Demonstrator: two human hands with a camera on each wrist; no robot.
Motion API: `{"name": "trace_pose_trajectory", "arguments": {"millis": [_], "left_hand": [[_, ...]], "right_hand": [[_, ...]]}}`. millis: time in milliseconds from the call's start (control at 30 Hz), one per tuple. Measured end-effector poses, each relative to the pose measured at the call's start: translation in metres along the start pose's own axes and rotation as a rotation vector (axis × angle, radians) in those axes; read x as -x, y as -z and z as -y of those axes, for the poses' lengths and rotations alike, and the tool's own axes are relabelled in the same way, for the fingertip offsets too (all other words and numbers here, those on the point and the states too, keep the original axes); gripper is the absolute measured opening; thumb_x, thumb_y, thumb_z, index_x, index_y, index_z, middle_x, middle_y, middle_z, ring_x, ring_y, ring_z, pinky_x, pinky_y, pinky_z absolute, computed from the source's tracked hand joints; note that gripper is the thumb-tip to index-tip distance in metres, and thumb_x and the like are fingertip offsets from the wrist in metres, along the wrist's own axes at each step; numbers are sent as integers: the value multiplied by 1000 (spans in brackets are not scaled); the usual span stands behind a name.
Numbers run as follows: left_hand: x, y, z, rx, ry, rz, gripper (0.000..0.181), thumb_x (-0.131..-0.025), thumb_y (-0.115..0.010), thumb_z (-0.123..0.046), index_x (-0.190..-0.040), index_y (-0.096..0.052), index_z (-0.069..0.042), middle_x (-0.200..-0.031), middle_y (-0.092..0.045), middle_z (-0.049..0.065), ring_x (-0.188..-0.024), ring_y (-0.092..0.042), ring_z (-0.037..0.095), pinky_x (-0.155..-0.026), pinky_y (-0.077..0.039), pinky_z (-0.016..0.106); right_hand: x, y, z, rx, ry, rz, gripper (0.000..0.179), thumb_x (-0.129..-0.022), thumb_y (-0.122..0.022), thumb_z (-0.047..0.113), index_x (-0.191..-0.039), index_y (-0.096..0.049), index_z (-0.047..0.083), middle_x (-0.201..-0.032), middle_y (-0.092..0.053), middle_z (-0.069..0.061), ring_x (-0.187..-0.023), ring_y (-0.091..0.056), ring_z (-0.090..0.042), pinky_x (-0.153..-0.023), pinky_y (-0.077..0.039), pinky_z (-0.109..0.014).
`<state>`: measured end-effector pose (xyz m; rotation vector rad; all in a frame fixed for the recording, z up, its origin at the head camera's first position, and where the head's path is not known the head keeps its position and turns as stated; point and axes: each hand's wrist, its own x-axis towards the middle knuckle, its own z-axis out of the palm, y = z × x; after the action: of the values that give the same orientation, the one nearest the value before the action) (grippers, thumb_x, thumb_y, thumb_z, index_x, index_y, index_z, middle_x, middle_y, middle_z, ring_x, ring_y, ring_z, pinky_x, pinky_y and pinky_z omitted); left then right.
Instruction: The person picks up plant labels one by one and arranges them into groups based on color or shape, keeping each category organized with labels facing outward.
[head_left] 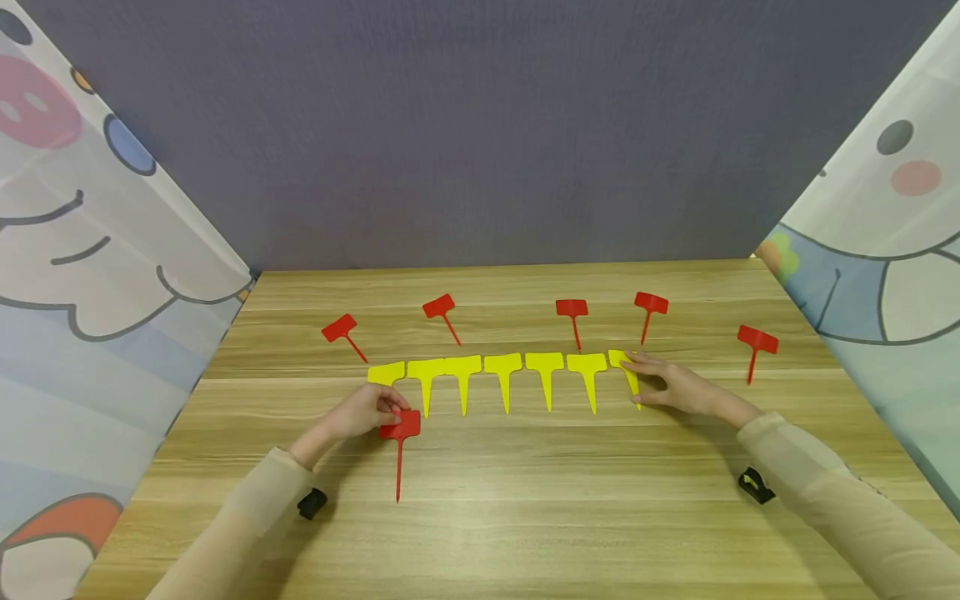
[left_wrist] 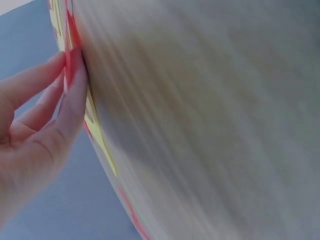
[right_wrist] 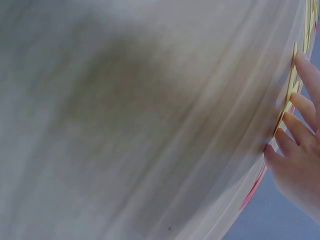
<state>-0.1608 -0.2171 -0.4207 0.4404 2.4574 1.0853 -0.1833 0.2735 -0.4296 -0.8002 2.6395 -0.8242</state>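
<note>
One red tag is pinched at its head between the thumb and fingers of our left hand, its thin stem pointing near; we cannot tell whether it touches the table. Our right hand has its fingers apart and loosely extended, touching the rightmost yellow tag around its head and stem without curling round it.

Just beyond our left hand lies the leftmost yellow tag, its stem hidden behind that hand. Five more yellow tags lie between these two, making a row from left to right, all with stems pointing near.

On the far side of the row, five other red tags lie scattered and well apart, two toward the left and three toward the right. Nearer to us, one small black object shows beside our left sleeve and another beside our right sleeve. At the far edge stands a grey panel, with cartoon-printed cloth to the left and right.
</note>
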Motion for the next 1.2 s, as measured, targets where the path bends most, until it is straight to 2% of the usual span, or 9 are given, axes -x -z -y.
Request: {"name": "trace_pose_trajectory", "arguments": {"millis": [167, 400, 733, 967, 1200], "left_hand": [[2, -3, -6, -100, -13, -43, 11, -75, -62, 8, -86, -63, 6, -73, -60, 3, -65, -51, 11, -56, -44, 19], [4, -5, -10, -214, -38, -55, 10, -74, -63, 8, -84, -65, 4, -72, -58, 2, -65, -49, 11, -56, -44, 20], [7, -6, -14, -242, -90, -54, 10, -73, -63, 9, -82, -65, 4, -71, -59, 2, -65, -51, 11, -57, -45, 20], [7, -9, -14, -271, -88, -66, 11, -72, -65, 9, -80, -64, 2, -72, -59, 2, -66, -51, 11, -59, -45, 21], [7, -12, -14, -312, -121, -78, 12, -71, -64, 11, -79, -63, 2, -72, -57, 1, -65, -50, 11, -58, -45, 21]], "right_hand": [[0, 0, 0, 0, 1, -1, 65, -77, -67, 26, -129, -41, -4, -137, -28, -25, -125, -21, -46, -96, -23, -59], [0, 0, 1, -5, 1, -1, 64, -78, -66, 25, -129, -41, -5, -137, -27, -26, -125, -20, -46, -95, -23, -59], [0, 0, 1, -9, -2, 0, 64, -78, -66, 25, -129, -41, -5, -138, -26, -26, -125, -20, -46, -96, -23, -59], [0, 0, 1, -10, 1, 1, 64, -78, -66, 25, -129, -41, -5, -138, -26, -26, -125, -20, -46, -96, -23, -59], [0, 0, 2, -4, 3, -4, 64, -78, -66, 25, -128, -41, -6, -137, -27, -27, -125, -20, -46, -95, -23, -59]]}}
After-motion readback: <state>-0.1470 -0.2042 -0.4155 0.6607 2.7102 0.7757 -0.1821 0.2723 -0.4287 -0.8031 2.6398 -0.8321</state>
